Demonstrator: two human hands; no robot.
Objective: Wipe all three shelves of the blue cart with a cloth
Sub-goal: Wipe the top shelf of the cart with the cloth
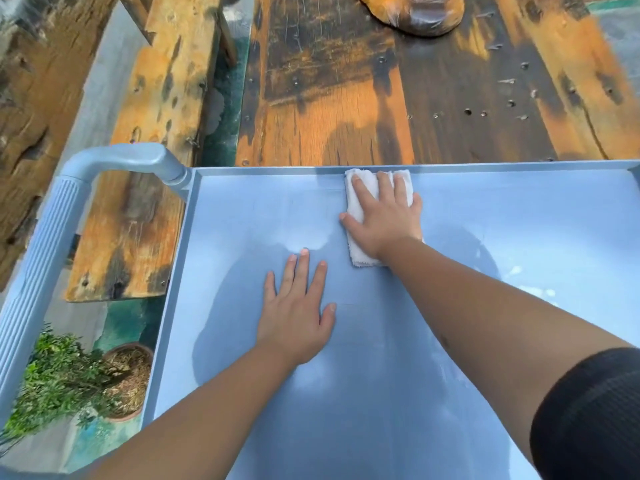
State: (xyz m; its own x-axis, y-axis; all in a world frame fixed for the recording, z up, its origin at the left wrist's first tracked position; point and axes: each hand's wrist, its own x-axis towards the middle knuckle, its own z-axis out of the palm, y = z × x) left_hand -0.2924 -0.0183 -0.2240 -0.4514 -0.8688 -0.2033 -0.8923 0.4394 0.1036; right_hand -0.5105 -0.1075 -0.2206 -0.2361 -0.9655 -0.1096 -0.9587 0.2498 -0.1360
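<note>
Head view: we find the work under way on the top shelf (pixel 242 216) of the blue cart (pixel 162 306), and nowhere else that we can confirm. The right hand (pixel 384 216) lies flat on a folded white cloth (pixel 360 192), fingers (pixel 360 185) spread and pressing down rather than clenched around it; the cloth sits against the shelf's far edge, roughly midway along it, its far end touching the raised rim. The left hand (pixel 298 313) rests palm down on the bare shelf near the middle, fingers extended and holding nothing, apparently bracing. We judge the task to be at an early stage: only this shelf is in view, the two lower shelves are hidden beneath it, and we cannot say whether they have been touched. The shelf surface is smooth, glossy blue with pale sheen and faint smears, most evident toward the right side, so we cannot certify any part as finished. The far left corner and the left edge appear unaddressed from here. The cart's ribbed handle (pixel 45 237) stands at the left end. Beyond the far edge is a weathered wooden table (pixel 433 98) with a wooden bench (pixel 149 150) beside it; a potted plant (pixel 69 375) stands on the floor below the handle.
</note>
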